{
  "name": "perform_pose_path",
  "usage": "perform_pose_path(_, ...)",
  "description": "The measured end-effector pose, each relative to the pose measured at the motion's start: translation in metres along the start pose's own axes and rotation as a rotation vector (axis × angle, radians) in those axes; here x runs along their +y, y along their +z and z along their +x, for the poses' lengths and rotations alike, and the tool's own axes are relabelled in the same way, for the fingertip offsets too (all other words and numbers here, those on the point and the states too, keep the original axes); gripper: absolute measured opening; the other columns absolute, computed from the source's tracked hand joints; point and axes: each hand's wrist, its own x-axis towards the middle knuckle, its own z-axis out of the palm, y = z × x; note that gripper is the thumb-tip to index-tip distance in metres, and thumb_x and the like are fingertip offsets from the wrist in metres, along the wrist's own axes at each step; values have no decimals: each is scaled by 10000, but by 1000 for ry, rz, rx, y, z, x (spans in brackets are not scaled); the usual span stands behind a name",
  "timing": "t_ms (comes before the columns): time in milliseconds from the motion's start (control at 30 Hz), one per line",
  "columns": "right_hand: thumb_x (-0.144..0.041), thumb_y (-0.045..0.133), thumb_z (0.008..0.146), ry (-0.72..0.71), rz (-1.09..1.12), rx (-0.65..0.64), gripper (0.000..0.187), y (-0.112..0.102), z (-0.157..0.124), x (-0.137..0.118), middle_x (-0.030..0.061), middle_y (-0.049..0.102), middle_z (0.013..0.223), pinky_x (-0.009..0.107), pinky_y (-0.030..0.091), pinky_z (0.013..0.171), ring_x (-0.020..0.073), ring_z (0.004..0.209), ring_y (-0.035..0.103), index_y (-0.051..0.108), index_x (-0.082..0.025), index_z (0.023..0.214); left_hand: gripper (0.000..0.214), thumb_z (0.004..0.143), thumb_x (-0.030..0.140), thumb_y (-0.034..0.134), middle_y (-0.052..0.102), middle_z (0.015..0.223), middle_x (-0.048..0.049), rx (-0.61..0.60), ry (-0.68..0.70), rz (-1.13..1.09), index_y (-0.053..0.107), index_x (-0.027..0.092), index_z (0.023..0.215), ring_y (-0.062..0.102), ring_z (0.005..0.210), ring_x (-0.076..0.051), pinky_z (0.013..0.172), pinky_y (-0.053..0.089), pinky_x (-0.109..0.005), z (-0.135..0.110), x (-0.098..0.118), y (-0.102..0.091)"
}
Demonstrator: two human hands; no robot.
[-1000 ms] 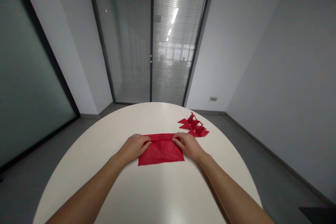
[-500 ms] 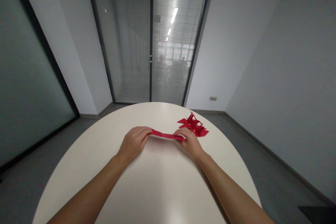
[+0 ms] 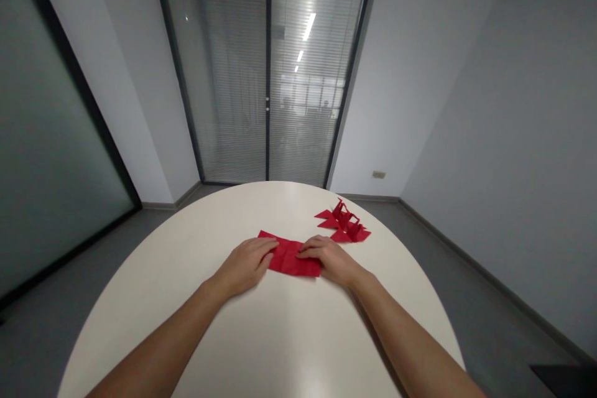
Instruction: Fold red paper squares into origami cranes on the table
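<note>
A folded rectangle of red paper (image 3: 285, 256), marked with creases, lies low over the white table in front of me. My left hand (image 3: 249, 263) is closed on its left end, fingers over the top and thumb at the near side. At the right end my right hand (image 3: 329, 257) grips it, with fingertips bent over the upper face. The paper's underside is hidden. Beyond my right hand stand several red origami cranes (image 3: 344, 222), grouped close together and not touched.
The round white table (image 3: 261, 348) has its curved far edge just beyond the cranes. A glass door with blinds (image 3: 233, 87) and grey walls surround it. A dark object (image 3: 562, 380) shows at the lower right.
The red paper, seen as a thin strip held edge-on before, is now tipped down so its broad face shows. Both hands have come slightly lower and nearer. The cranes have not moved.
</note>
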Motion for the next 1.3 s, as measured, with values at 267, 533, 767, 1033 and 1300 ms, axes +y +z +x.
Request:
perform_pose_path(267, 28, 449, 826, 6, 44, 28, 526, -9, 3, -3, 62, 757, 1120, 381, 499, 956, 224, 1051, 673, 734, -241, 1177, 471, 1013, 389, 432, 519, 1507, -101, -113, -5, -8, 551, 194, 1425, 437, 1417, -283, 1198, 330, -481, 0, -3, 21)
perform_pose_path(533, -479, 418, 1028, 115, 109, -173, 632, 9, 10, -31, 147, 355, 1599, 518, 234, 1230, 316, 1496, 296, 336, -155, 1565, 558, 981, 303, 448, 414, 1577, -127, -188, 13, -28, 412, 144, 1515, 351, 1477, -248, 1230, 280, -450, 7, 12, 16)
perform_pose_path(767, -621, 334, 1009, 254, 81, -258, 765, 13, 8, -28, 143, 216, 1645, 535, 120, 1251, 339, 1537, 133, 227, -145, 1598, 547, 1010, 282, 343, 343, 1593, -194, -171, -232, 196, 401, 65, 1509, 287, 1500, -323, 1216, 226, -548, 9, 10, 22)
perform_pose_path(1033, -547, 393, 1013, 284, 57, -141, 729, 23, 8, -21, 197, 264, 1621, 539, 195, 1236, 352, 1519, 213, 315, -76, 1564, 520, 1000, 351, 439, 488, 1528, -128, -66, 5, -15, 458, 166, 1486, 476, 1397, -244, 1175, 360, -412, 12, 25, 23)
perform_pose_path(1300, -447, 531, 975, 212, 48, -75, 595, 17, 3, -8, 201, 441, 1537, 526, 313, 1195, 358, 1439, 395, 507, -115, 1469, 510, 975, 300, 434, 443, 1559, -118, -100, -111, -6, 495, 183, 1468, 381, 1462, -279, 1210, 274, -494, 4, 0, 33)
